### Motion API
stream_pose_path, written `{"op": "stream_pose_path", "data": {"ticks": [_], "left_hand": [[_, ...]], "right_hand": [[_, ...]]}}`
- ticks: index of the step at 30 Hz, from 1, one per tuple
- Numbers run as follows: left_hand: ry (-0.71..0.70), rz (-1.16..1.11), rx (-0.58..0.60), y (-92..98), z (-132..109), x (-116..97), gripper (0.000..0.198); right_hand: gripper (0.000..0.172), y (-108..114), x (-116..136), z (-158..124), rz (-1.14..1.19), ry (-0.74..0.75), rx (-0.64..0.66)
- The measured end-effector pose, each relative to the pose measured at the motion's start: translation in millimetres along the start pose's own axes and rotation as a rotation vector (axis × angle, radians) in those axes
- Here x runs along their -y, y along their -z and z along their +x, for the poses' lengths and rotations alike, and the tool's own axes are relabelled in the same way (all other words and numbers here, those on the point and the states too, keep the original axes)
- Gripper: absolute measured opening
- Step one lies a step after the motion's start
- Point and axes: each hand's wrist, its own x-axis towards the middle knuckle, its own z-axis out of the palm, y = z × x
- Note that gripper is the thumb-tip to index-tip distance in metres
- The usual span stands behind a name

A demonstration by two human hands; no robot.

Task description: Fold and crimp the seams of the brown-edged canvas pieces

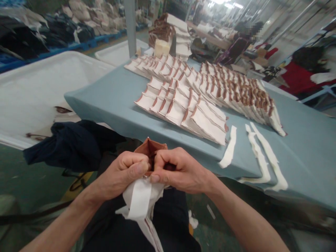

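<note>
Over my lap I hold a small fabric pouch (pixel 141 145), brown on the inside and white outside, its mouth facing up. My left hand (pixel 131 171) is closed on the near left of its rim. Pinched at the near right of the same rim is my right hand (pixel 175 169), thumb and forefinger pressed on the edge. A white strip (pixel 140 199) hangs down below the thumbs, along with loose white cloth. What lies between the fingertips inside the mouth is hidden.
A blue-covered table (pixel 110 105) stands ahead, bearing overlapping rows of white pieces with brown edges (pixel 181 108) and several loose white strips (pixel 229 147). White bins (pixel 52 70) are at the left, with dark blue cloth (pixel 68 147) beside my lap. Someone (pixel 238 38) sits farther back.
</note>
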Motion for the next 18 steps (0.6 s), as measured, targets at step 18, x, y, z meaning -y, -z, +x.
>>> {"op": "stream_pose_path", "data": {"ticks": [18], "left_hand": [[-0.123, 0.519, 0.058, 1.3, -20, -13, 0.042]], "right_hand": [[0.035, 10, 3, -13, -0.196, 0.158, 0.091]]}}
